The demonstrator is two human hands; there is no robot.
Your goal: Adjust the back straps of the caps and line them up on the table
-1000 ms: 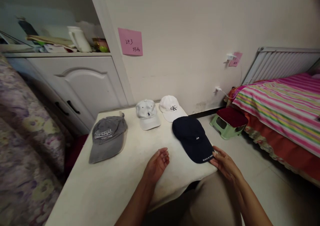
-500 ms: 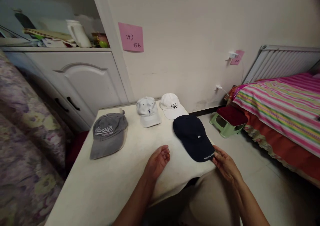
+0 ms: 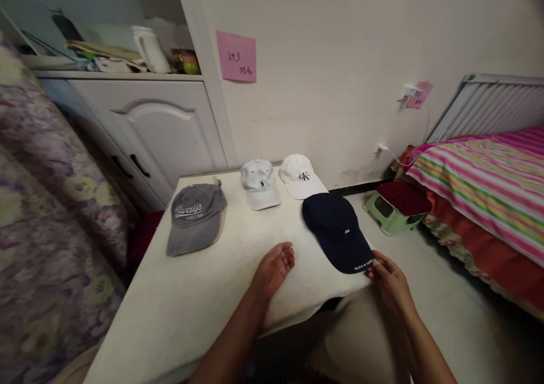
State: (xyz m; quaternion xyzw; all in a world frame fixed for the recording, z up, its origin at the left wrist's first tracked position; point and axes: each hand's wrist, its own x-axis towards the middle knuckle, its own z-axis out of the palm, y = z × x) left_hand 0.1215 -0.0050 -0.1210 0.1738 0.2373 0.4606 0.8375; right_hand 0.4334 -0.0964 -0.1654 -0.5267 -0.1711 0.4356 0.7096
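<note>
My right hand [image 3: 389, 279] pinches the front corner of the navy cap's brim [image 3: 338, 254] between thumb and fingers, closed on the fabric. My left hand [image 3: 275, 268] is loosely curled with a gap at the fingertips, gripping nothing, just above the table [image 3: 204, 299]. The navy cap lies along the table's right side, brim reaching the edge near my knee; beyond that is floor, with a green stool [image 3: 385, 222] farther off. Pale tabletop stretches from my left hand across to the grey cap [image 3: 198, 222] near the left edge. At the back edge, by the wall, sit the light-coloured cap [image 3: 259, 186] and the white cap [image 3: 297, 174], the latter just behind the navy crown.

I read "Always" on the grey cap, "CK" on the white, and a small dark rider-like emblem on the light-coloured 1. The navy brim says "BELIEVE IN", my fingers covering what follows; its tiny front mark is illegible. The pink note [image 3: 236, 56] reads "243" above unclear characters. The 2nd pink note [image 3: 420, 96] is partly behind a plug [image 3: 411, 90]. The bed [image 3: 501, 186] runs out of view.
</note>
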